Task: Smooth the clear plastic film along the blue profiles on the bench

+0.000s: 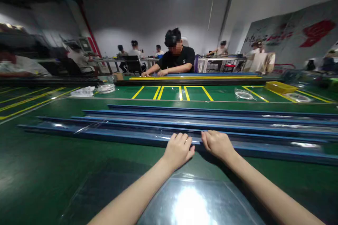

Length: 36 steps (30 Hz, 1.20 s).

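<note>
Several long blue strips (126, 121) wrapped in clear film lie side by side across the green table (39, 168). My left hand (179, 148) rests with curled fingers on the nearest blue strip (118, 136). My right hand (217, 143) sits just beside it, fingers bent over the same strip's near edge. Both hands press or grip the strip at its middle. A clear plastic sheet (190, 200) lies under my forearms.
Across the table a person in a black shirt (176, 59) works on a yellow and blue strip (195, 76). A yellow tray (280, 87), clear bags (244, 95) and white parts (83, 92) lie on the far side. More people sit at tables behind.
</note>
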Each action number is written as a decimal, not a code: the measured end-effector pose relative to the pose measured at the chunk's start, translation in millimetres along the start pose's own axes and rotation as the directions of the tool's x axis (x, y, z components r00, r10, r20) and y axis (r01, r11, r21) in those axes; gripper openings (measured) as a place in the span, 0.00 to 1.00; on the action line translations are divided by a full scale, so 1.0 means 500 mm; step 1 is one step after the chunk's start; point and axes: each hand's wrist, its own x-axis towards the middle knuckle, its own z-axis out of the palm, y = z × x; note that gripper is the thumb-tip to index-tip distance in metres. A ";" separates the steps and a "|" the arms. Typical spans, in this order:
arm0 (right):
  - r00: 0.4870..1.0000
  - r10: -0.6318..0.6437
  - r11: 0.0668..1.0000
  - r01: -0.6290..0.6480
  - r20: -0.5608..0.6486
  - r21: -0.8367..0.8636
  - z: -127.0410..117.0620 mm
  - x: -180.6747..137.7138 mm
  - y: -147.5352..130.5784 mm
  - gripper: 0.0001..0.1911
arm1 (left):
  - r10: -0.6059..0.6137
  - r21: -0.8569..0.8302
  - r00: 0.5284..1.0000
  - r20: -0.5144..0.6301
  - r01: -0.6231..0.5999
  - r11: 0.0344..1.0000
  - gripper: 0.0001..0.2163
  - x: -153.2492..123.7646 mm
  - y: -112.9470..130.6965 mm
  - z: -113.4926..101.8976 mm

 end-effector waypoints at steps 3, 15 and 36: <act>0.997 0.045 0.999 -0.044 0.059 -0.016 -0.007 -0.013 0.029 0.25 | -0.015 0.002 1.000 -0.027 0.015 1.000 0.12 0.004 0.001 -0.002; 0.911 0.263 0.965 -0.244 0.318 -0.099 -0.033 -0.046 0.106 0.25 | -0.032 0.030 0.997 -0.063 0.034 0.999 0.17 0.007 -0.002 -0.003; 0.871 0.262 0.962 -0.269 0.415 -0.042 -0.042 -0.044 0.098 0.26 | 0.014 0.085 0.997 -0.073 -0.008 0.996 0.15 0.012 -0.003 -0.011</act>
